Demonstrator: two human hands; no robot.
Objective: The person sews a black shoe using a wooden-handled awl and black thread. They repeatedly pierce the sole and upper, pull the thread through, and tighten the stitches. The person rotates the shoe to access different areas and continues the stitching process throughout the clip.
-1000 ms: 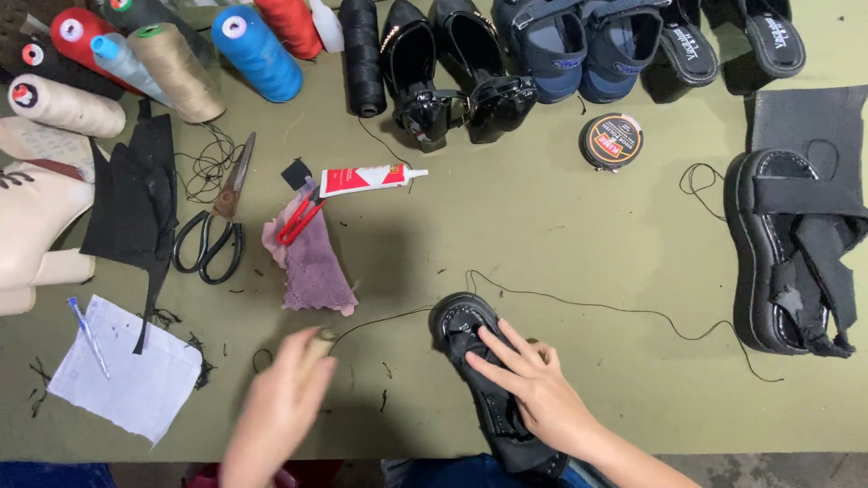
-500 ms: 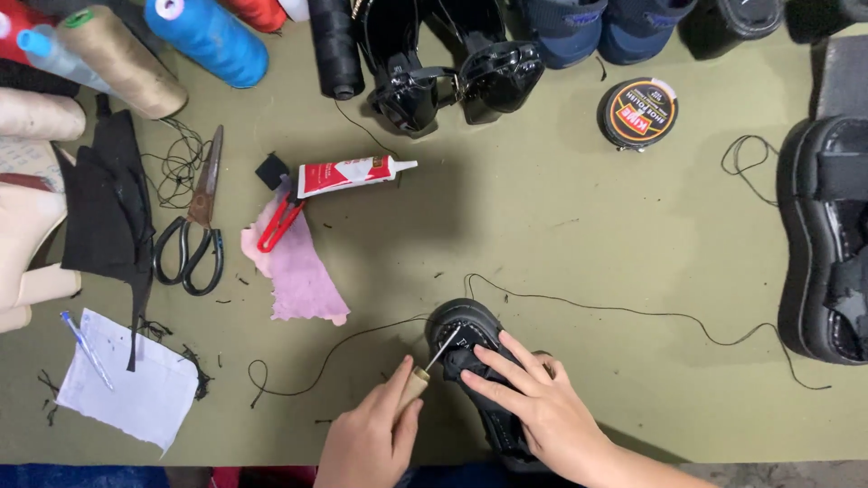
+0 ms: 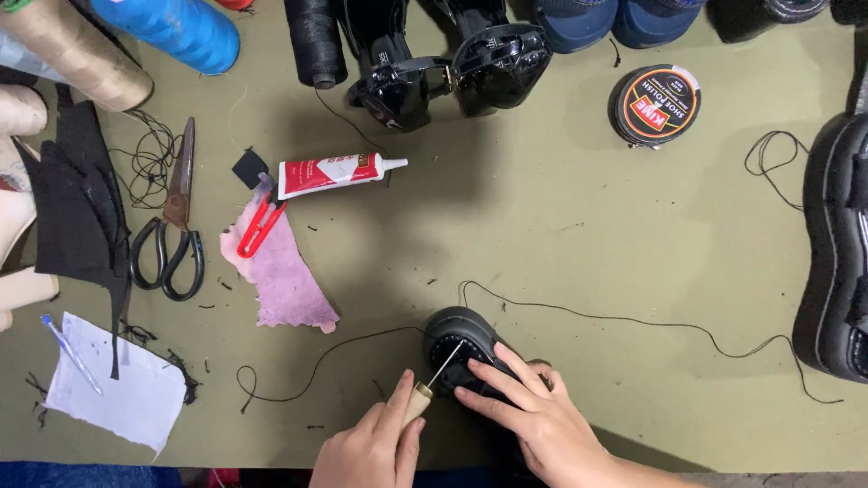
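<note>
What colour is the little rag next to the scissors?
The rag is pale pink, seen best in the head view, lying beside the scissors.

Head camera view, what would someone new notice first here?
At the bottom centre, the left hand holds a wooden-handled awl against a black shoe, which the right hand steadies. A black thread trails rightwards across the green table. Farther left lie scissors and a glue tube.
</note>
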